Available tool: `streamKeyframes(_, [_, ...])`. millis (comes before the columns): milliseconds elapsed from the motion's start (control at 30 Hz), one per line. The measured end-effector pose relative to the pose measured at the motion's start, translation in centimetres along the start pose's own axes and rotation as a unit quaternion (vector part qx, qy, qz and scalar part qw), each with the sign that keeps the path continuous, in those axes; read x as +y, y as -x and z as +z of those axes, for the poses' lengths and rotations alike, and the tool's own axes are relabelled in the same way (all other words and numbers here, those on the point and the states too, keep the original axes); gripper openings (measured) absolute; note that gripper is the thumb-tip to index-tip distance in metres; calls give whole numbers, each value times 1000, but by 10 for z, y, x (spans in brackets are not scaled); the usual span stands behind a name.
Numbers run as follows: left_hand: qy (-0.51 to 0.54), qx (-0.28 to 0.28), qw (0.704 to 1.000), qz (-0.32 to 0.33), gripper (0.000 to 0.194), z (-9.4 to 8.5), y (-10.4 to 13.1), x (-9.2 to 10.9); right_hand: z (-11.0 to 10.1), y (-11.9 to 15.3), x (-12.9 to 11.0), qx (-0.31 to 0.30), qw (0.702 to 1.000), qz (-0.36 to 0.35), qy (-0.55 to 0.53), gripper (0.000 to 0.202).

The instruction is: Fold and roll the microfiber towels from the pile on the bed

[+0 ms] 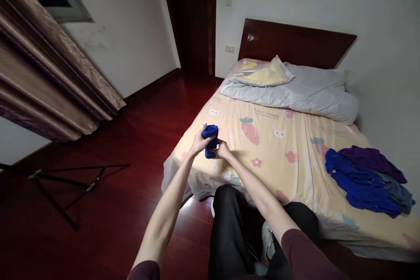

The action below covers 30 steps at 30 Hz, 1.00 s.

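Observation:
A rolled blue cloth (211, 135) is held upright over the near left part of the bed, its coiled end facing up. My left hand (199, 141) grips its upper left side, with the thumb across the front. Lower down on the right, my right hand (223, 149) has its fingers closed on the roll. A small pale tag or corner shows at the top left of the roll. The bed (269, 157) has a pale yellow sheet with carrots, flowers and cat faces.
Crumpled blue clothes (361, 183) and a purple garment (377, 162) lie at the bed's right. A grey-white quilt (315, 92) is bunched by the headboard (292, 43). Black tripod legs (65, 179) stand on the red floor at left, near a curtain (49, 70).

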<state>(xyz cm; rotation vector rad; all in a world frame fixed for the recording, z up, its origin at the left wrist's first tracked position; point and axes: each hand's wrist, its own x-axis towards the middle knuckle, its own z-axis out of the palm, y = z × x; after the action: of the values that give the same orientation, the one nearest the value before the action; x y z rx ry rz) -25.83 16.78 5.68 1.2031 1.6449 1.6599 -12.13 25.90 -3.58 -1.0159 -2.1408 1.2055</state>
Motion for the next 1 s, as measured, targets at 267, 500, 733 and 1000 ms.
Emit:
streamKeyframes(267, [-12, -34, 999, 6, 45, -9, -4, -24, 5, -3, 3, -12, 1000, 15, 8, 50])
streamKeyframes(500, [-24, -32, 999, 13, 44, -15, -6, -25, 8, -5, -2, -4, 1000, 1, 23, 49])
streamKeyframes(733, [2, -32, 999, -18, 52, -20, -3, -24, 10, -4, 0, -11, 1000, 7, 9, 49])
streamKeyframes(1000, [-39, -49, 998, 25, 111, -23, -7, -45, 10, 0, -5, 8, 1000, 5, 9, 79])
